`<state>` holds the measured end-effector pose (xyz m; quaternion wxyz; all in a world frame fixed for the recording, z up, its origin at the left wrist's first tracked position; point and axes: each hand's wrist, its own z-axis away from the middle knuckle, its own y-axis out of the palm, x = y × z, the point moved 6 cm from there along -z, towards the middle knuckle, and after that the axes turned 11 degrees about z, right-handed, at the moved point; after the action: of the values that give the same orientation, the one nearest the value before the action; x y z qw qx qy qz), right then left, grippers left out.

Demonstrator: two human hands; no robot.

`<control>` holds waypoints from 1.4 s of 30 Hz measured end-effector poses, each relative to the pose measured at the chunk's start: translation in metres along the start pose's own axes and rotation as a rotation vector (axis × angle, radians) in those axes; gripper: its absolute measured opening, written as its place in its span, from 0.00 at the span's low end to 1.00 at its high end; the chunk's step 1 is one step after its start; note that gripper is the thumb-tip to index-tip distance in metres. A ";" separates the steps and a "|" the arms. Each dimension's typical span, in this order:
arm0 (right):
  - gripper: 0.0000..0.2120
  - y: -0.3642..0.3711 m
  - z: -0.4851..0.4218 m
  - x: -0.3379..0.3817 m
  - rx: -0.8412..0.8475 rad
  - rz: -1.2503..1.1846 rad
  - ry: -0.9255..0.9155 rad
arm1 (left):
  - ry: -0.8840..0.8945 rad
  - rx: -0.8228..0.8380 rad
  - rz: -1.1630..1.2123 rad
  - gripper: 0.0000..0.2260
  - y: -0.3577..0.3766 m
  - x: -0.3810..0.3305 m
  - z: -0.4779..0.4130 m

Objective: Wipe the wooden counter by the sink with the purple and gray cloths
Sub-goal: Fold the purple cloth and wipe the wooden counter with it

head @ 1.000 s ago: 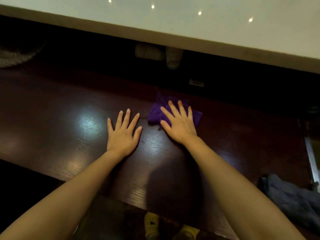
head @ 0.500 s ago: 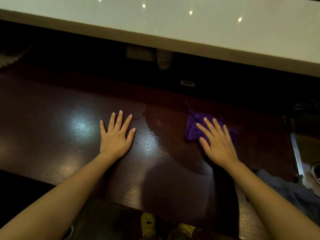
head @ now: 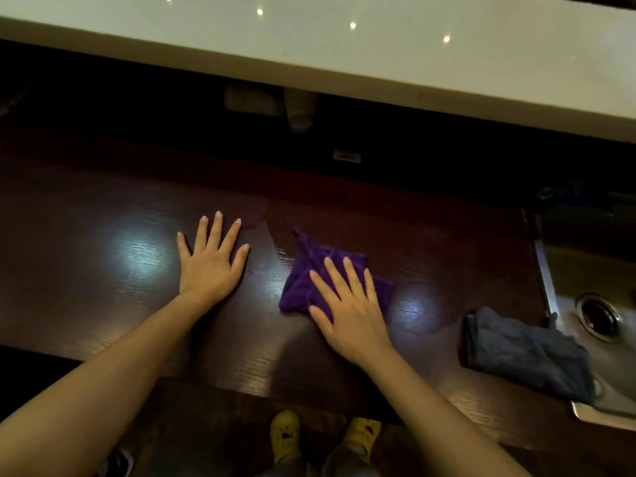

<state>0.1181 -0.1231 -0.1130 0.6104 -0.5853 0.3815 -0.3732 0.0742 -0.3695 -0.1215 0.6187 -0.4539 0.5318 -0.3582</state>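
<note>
Dark wooden desk [head: 103, 270] beside a steel sink [head: 592, 304]. Gray cloth [head: 526, 352] lies at the sink's edge. Right hand [head: 351, 311], fingers spread flat, presses the purple cloth [head: 303, 284]; left hand [head: 210, 263] rests flat, holding nothing.

A pale, glossy raised ledge [head: 413, 46] spans the top, reflecting four small ceiling lights. Beneath it lies deep shadow. Dark brown wood-grain flooring [head: 213, 435] shows at the bottom edge.

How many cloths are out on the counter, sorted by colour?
Purple cloth: 1, under the right hand
Gray cloth: 1, lying by the sink
Total: 2
</note>
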 end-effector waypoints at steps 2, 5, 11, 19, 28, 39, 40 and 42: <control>0.27 0.001 0.017 -0.011 0.003 0.003 -0.029 | 0.000 0.005 -0.001 0.25 0.000 0.000 0.000; 0.26 0.001 0.023 -0.039 -0.001 0.015 0.012 | -0.002 0.019 0.008 0.25 0.000 -0.002 0.001; 0.28 0.003 0.012 -0.104 0.046 0.014 0.255 | -0.003 0.004 -0.002 0.25 0.001 0.000 0.000; 0.29 -0.001 0.050 -0.027 0.059 -0.004 0.308 | 0.007 0.000 0.000 0.26 0.000 -0.001 -0.003; 0.27 -0.001 0.114 -0.035 0.075 -0.021 0.054 | -0.013 0.007 -0.005 0.25 0.000 0.002 -0.001; 0.28 0.000 0.048 -0.042 0.052 0.038 0.085 | 0.006 0.050 0.016 0.26 -0.007 0.018 0.020; 0.28 -0.001 0.050 -0.022 0.041 0.037 0.018 | -0.004 0.033 0.015 0.28 -0.010 0.025 0.025; 0.28 -0.002 0.051 0.020 0.044 0.029 -0.103 | -0.028 0.019 0.008 0.29 -0.016 0.041 0.030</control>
<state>0.1725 -0.1189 -0.1105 0.6472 -0.5847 0.3496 -0.3421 0.1117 -0.4078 -0.1193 0.6317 -0.4511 0.5214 -0.3545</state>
